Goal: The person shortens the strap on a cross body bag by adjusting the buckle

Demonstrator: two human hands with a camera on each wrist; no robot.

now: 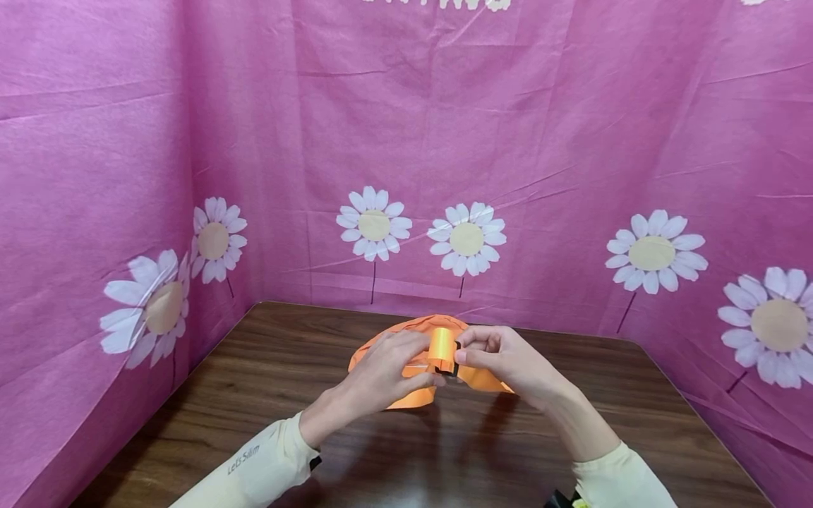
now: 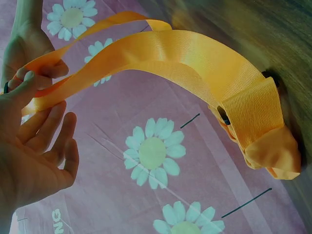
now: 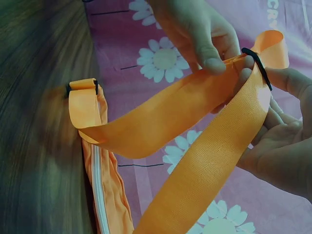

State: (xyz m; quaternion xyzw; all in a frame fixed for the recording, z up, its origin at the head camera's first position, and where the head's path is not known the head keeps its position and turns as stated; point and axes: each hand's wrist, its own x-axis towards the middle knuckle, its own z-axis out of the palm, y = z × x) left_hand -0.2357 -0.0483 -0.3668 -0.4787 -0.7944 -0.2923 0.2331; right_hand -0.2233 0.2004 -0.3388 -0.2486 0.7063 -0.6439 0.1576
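Note:
An orange zippered bag (image 3: 114,180) with a wide webbing strap (image 2: 165,51) lies on the table. Both hands hold part of the strap above it. My left hand (image 1: 390,370) pinches the strap between thumb and fingers. The right hand (image 1: 508,360) pinches a black slider buckle (image 3: 258,66), through which a loop of strap (image 3: 274,48) sticks out. A second black buckle (image 3: 83,87) joins the strap to the bag's end. A pale zipper (image 3: 99,190) runs along the bag. In the head view, the hands hide part of the bag.
The brown wood-grain table (image 1: 305,339) stretches out around the bag. Pink cloth (image 1: 406,127) printed with white daisies hangs behind the table and along both sides.

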